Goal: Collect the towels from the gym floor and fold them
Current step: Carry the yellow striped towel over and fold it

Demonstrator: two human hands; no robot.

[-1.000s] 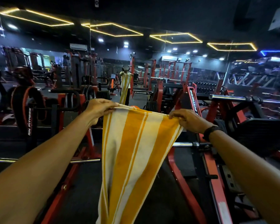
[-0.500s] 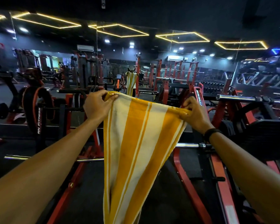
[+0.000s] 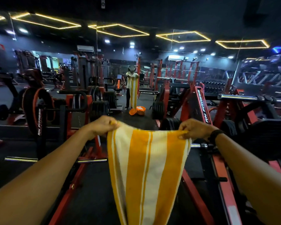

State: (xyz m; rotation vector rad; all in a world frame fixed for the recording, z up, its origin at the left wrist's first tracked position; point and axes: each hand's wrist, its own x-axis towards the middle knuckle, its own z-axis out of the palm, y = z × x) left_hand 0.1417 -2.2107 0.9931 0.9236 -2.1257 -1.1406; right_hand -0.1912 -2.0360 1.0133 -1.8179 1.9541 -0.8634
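Observation:
A yellow and white striped towel (image 3: pixel 146 172) hangs straight down in front of me, stretched by its top edge. My left hand (image 3: pixel 102 125) pinches the top left corner. My right hand (image 3: pixel 193 129), with a black band on its wrist, pinches the top right corner. The towel's lower end runs out of the bottom of the frame. Both arms are held out in front of me at about chest height.
Red and black weight machines (image 3: pixel 199 108) stand close on both sides, with chrome bars (image 3: pixel 237 96) sticking out. A mirror wall ahead shows a person holding the same towel (image 3: pixel 133 90). An orange basket and lid (image 3: pixel 139 110) lie on the dark floor in the mirror.
My hands have moved apart and dropped lower in the view, stretching the towel's top edge wider. The camera has tilted so more of the mirror wall and the orange basket show.

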